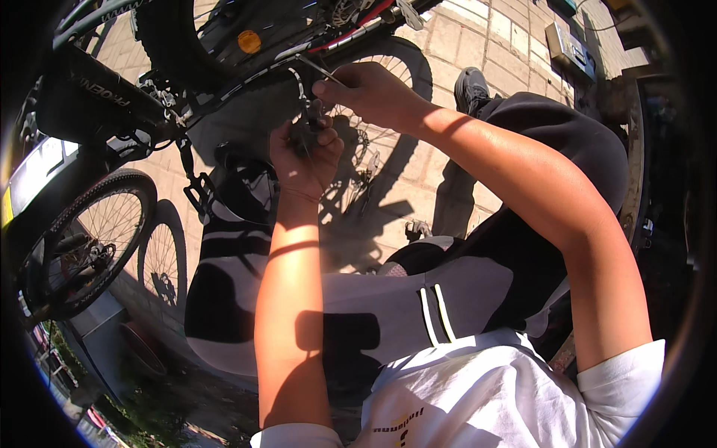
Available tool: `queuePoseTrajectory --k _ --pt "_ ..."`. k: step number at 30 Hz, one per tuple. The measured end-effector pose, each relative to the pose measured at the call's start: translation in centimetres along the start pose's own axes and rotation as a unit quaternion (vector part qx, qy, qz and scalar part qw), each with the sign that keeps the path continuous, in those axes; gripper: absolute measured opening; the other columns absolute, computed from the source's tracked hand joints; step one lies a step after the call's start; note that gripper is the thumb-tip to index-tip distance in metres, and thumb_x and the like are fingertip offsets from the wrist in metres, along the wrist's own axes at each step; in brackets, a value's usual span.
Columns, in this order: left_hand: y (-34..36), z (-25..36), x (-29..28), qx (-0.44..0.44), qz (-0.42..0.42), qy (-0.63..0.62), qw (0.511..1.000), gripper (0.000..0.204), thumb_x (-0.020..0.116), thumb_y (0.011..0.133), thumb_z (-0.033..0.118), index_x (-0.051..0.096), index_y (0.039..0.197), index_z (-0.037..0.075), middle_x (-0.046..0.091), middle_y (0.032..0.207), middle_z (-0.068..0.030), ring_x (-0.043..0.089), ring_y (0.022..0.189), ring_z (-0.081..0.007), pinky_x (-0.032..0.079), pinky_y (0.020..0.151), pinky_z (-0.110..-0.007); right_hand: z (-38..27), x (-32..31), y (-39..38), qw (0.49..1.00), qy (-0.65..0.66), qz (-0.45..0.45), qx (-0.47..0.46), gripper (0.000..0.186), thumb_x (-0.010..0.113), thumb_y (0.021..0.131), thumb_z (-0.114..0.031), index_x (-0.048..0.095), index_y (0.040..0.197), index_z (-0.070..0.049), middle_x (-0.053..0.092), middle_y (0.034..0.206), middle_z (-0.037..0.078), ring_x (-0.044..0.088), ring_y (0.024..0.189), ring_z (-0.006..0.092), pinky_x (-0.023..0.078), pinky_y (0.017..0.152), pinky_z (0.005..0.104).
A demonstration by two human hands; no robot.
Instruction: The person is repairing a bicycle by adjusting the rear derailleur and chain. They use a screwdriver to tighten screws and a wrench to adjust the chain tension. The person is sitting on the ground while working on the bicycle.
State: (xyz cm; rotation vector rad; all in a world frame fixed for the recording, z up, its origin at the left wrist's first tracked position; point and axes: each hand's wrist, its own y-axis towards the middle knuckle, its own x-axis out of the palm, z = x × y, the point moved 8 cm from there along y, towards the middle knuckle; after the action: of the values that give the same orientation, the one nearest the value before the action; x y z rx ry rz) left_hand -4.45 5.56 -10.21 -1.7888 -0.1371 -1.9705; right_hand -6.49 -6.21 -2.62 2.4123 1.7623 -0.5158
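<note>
In front of me my left hand (308, 153) is closed, palm up, around a small dark bicycle part (305, 133); its exact kind is hidden by shadow and fingers. A thin, curved, silvery piece (299, 81) rises from it toward the bike frame. My right hand (366, 91) sits just above and to the right, fingers pinched on a slim grey metal tool (317, 69). The tool's far end reaches close to the frame tube (280, 56) of the bicycle. Its wheel (168, 75) stands behind, with an orange reflector (249, 42) among the spokes.
At left are a black frame bag (89, 93), a pedal (196, 193) and another wheel (97, 243). My bent legs (358, 299) and a dark shoe (472, 89) frame the sunlit paving (455, 45). A grey-blue box (571, 51) lies at the far right.
</note>
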Motion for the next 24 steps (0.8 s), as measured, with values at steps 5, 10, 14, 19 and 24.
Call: queuePoseTrajectory --k 5,10,14,19,24 --pt "0.2 -0.4 -0.4 -0.053 -0.021 -0.021 0.998 0.054 0.046 0.085 0.031 0.045 0.13 0.003 0.052 0.103 -0.0131 0.051 0.073 -0.0169 0.041 0.06 -0.027 1.1 -3.2 -2.4 0.995 0.001 0.05 0.082 0.049 0.058 0.087 -0.046 0.066 0.092 0.002 0.061 0.069 0.009 0.055 0.066 0.0147 0.044 0.063 0.031" --pt "1.1 -0.8 -1.0 -0.047 -0.011 0.002 0.999 0.051 0.046 0.084 0.032 0.048 0.125 0.002 0.049 0.097 -0.0111 0.048 0.065 -0.0159 0.039 0.054 -0.025 -0.7 -5.1 -7.3 0.983 -0.009 0.021 0.183 0.043 0.058 0.089 -0.038 0.063 0.098 0.004 0.06 0.07 0.009 0.055 0.066 0.0149 0.044 0.063 0.0306" --pt "1.0 -0.7 -2.9 -0.056 0.031 -0.058 0.996 0.044 0.045 0.085 0.035 0.053 0.119 0.007 0.051 0.096 -0.0126 0.045 0.053 -0.0175 0.036 0.045 -0.03 -4.0 -7.5 -11.0 0.957 0.184 0.032 0.22 0.027 0.062 0.09 -0.025 0.061 0.088 0.002 0.047 0.059 -0.002 0.04 0.05 0.004 0.032 0.045 0.0206" --pt "1.0 -0.3 -3.6 -0.07 -0.067 -0.07 0.993 0.049 0.043 0.089 0.039 0.051 0.123 0.006 0.049 0.098 -0.0141 0.045 0.051 -0.0158 0.033 0.042 -0.027 -2.8 -10.2 -14.4 0.912 0.324 0.111 0.227 0.02 0.062 0.089 -0.019 0.059 0.092 0.001 0.044 0.059 -0.005 0.035 0.047 0.0017 0.028 0.043 0.0178" --pt "0.7 0.1 -4.1 -0.089 -0.083 -0.072 0.99 0.051 0.044 0.088 0.037 0.048 0.128 0.006 0.05 0.101 -0.016 0.047 0.05 -0.0176 0.033 0.041 -0.03 -3.0 -9.5 -14.1 0.911 0.31 0.099 0.253 0.022 0.063 0.088 -0.018 0.058 0.093 0.003 0.049 0.063 -0.002 0.04 0.051 0.0024 0.032 0.045 0.0179"
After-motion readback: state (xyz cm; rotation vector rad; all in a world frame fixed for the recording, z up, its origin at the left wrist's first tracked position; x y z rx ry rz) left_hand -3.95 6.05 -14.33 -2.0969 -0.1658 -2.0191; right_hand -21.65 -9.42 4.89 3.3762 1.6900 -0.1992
